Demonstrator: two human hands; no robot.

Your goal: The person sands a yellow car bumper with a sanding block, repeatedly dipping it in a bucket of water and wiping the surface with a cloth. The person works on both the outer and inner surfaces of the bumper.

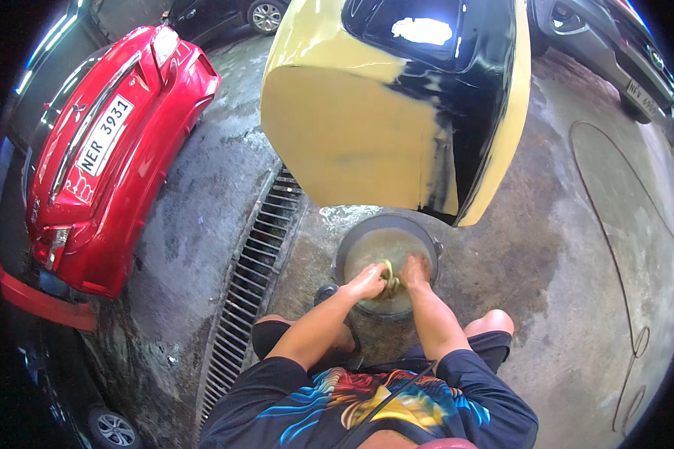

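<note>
A round dark-grey basin of cloudy water stands on the floor between my knees. My left hand is at its left side, fingers curled round a pale yellowish, limp strip that looks like a wet cloth; its exact kind is hard to make out. Beside it, my right hand dips into the murky water at the basin's right side. Its fingertips are under the surface, so their grip is hidden.
Just beyond the basin is a yellow-and-black car body part with a window. A red bumper-and-tailgate section of a car is at left. A metal floor grate runs left of me. A thin hose lies at right.
</note>
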